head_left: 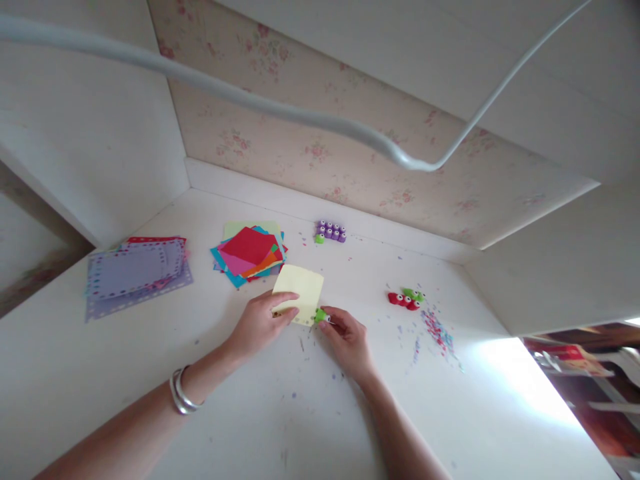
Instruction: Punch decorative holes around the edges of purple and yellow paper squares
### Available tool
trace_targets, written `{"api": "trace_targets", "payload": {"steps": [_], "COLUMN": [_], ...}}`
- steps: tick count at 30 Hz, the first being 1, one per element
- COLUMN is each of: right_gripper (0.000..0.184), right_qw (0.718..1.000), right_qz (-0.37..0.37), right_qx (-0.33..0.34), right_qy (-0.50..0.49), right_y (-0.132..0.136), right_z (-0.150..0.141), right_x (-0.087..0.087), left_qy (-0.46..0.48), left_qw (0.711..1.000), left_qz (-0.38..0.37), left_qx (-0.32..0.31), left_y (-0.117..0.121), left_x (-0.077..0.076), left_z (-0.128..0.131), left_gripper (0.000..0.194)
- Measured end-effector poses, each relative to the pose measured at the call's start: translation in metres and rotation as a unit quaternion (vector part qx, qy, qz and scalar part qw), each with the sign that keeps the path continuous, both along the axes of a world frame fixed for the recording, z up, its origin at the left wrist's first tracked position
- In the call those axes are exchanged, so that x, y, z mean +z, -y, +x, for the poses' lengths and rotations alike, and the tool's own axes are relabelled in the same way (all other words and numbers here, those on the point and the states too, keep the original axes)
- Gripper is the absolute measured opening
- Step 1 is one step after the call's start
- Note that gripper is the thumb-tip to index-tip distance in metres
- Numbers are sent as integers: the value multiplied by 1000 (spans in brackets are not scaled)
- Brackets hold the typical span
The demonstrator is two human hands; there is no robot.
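A pale yellow sheet of paper (300, 288) lies tilted on the white table, with small punched holes along its near edge. My left hand (263, 321) grips its left side, the thumb and fingers closed on the paper. At the sheet's near right corner sits a small green craft punch (321, 315). My right hand (347, 337) pinches this punch between thumb and fingers. Part of the punch is hidden by the fingertips.
Coloured paper (250, 250) is piled behind my left hand. Hole-edged purple sheets (130, 273) lie far left. Purple punches (331, 231) stand near the back wall; red punches (403, 301) lie right, beside paper confetti (439, 333). A white cable (300, 117) crosses overhead.
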State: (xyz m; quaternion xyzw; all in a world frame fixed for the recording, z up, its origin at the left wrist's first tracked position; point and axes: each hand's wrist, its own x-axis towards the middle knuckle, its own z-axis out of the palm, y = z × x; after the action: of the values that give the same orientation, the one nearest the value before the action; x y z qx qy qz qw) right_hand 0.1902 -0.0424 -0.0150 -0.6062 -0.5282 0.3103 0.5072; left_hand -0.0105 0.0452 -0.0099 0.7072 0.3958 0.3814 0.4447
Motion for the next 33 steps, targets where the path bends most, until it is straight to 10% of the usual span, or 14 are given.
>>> {"api": "trace_targets", "payload": {"steps": [33], "right_gripper": [22], "right_qw": [999], "right_qz": [11], "right_qx": [4], "right_qy": [43], "right_y": [1], "right_z": [-1], "right_x": [-2], "left_qy": [-23], "left_qw": [997], "left_qz": [74], "left_qx": [-14], "left_y": [4], "left_x": [8], "left_z": [0], "left_gripper": [21]}}
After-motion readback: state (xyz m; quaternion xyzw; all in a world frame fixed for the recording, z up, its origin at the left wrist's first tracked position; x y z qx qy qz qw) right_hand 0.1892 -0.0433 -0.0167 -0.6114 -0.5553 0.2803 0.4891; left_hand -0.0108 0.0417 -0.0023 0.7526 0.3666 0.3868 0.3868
